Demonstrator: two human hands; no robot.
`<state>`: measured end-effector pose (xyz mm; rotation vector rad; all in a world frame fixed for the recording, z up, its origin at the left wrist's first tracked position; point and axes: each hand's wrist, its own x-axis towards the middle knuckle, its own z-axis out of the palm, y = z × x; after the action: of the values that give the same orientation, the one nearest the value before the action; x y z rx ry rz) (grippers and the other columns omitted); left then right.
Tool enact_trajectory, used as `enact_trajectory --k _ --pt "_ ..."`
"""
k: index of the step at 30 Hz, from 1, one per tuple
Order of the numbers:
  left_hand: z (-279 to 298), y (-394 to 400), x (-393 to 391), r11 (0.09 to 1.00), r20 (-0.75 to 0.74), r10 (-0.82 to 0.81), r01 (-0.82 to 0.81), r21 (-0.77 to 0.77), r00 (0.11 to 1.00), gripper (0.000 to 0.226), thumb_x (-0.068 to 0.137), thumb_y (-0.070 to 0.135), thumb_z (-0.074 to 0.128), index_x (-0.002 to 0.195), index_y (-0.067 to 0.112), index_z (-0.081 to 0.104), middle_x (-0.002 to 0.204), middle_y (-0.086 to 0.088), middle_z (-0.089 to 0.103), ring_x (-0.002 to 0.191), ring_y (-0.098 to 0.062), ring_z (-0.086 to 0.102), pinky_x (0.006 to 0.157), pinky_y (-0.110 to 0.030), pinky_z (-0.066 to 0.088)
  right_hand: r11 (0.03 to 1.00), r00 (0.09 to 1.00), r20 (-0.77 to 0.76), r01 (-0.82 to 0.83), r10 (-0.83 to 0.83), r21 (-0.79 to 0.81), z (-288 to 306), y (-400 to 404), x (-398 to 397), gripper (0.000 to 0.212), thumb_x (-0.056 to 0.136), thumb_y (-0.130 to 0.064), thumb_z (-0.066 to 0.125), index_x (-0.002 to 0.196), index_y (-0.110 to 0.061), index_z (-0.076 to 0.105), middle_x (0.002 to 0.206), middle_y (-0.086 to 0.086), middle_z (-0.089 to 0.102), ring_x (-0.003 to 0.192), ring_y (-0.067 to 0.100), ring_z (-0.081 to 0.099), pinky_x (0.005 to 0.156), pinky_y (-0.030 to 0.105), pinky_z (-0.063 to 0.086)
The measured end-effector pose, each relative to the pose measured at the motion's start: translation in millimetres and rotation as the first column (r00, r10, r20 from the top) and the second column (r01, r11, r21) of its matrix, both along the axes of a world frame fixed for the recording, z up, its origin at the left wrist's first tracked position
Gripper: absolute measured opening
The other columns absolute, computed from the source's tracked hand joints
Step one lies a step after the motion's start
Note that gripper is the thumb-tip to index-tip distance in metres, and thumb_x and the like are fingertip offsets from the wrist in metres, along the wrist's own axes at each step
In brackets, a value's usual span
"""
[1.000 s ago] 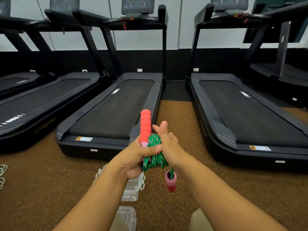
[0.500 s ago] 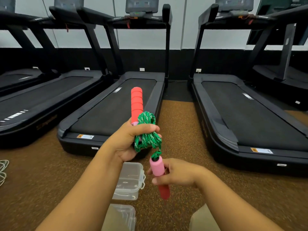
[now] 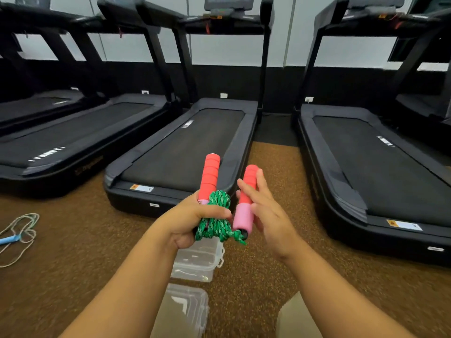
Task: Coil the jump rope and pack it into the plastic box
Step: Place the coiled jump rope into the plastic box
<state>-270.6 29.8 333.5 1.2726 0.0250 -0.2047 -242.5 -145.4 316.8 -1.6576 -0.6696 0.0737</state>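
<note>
The green jump rope (image 3: 216, 219) is wound in a tight bundle around the base of one red foam handle (image 3: 209, 178). My left hand (image 3: 190, 220) grips that bundle and handle, with the handle pointing up and away. My right hand (image 3: 264, 211) holds the second handle (image 3: 245, 198), red on top and pink below, upright beside the first. A short stretch of rope links its lower end to the bundle. Below my hands, the clear plastic box (image 3: 197, 262) stands on the floor, partly hidden by my left wrist. Its clear lid (image 3: 188, 308) lies nearer to me.
Brown speckled gym flooring (image 3: 73, 252) lies underfoot. Black treadmills stand ahead: one straight in front (image 3: 185, 152), one to the right (image 3: 371, 172), more to the left. Another rope with a blue handle (image 3: 14, 236) lies on the floor at far left.
My right hand has swung the second handle from hanging below the bundle up to stand beside the first handle. My left hand keeps its grip on the bundle.
</note>
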Motion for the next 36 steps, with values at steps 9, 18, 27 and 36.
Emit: enact_trajectory --k 9,18,27,36 --pt "-8 36 5 0.995 0.097 0.095 -0.093 -0.024 0.991 0.055 0.068 -0.004 0.072 0.118 -0.013 0.053 0.1 -0.034 0.058 0.087 -0.039 0.062 0.082 -0.048 0.053 0.951 0.964 -0.074 0.265 -0.256 0.157 9 83 11 0.028 0.091 -0.017 0.058 0.117 -0.016 0.048 0.078 0.005 0.065 0.053 0.011 0.057 0.055 0.036 0.052" --pt "-64 71 52 0.881 -0.085 0.448 -0.456 -0.127 0.89 0.03 0.075 -0.007 0.065 0.1 0.009 0.061 0.084 -0.019 0.07 0.072 -0.03 0.07 0.065 -0.041 0.056 0.997 0.892 -0.446 -0.075 0.073 0.012 -49 132 67 0.044 0.092 -0.042 0.052 0.133 -0.052 0.037 0.125 -0.009 0.054 0.103 0.018 0.061 0.073 0.043 0.06" --pt "-135 73 109 0.729 -0.319 0.551 -0.631 -0.266 0.771 0.027 0.067 -0.005 0.073 0.088 0.011 0.067 0.083 -0.025 0.072 0.084 -0.044 0.069 0.084 -0.058 0.052 0.962 0.887 -0.461 -0.154 0.033 -0.225 -127 157 151 0.032 0.091 -0.049 0.035 0.116 -0.051 0.056 0.123 0.0 0.058 0.113 0.013 0.057 0.098 0.038 0.045" --pt "-216 103 149 0.643 -0.446 0.602 -0.734 -0.221 0.662 0.061 0.058 0.0 0.076 0.116 0.003 0.059 0.103 -0.032 0.068 0.093 -0.049 0.067 0.082 -0.064 0.052 0.996 0.771 -0.635 -0.084 0.055 -0.015 -205 163 185 0.031 0.094 -0.036 0.045 0.108 -0.026 0.071 0.11 0.011 0.068 0.102 0.024 0.061 0.094 0.042 0.047"
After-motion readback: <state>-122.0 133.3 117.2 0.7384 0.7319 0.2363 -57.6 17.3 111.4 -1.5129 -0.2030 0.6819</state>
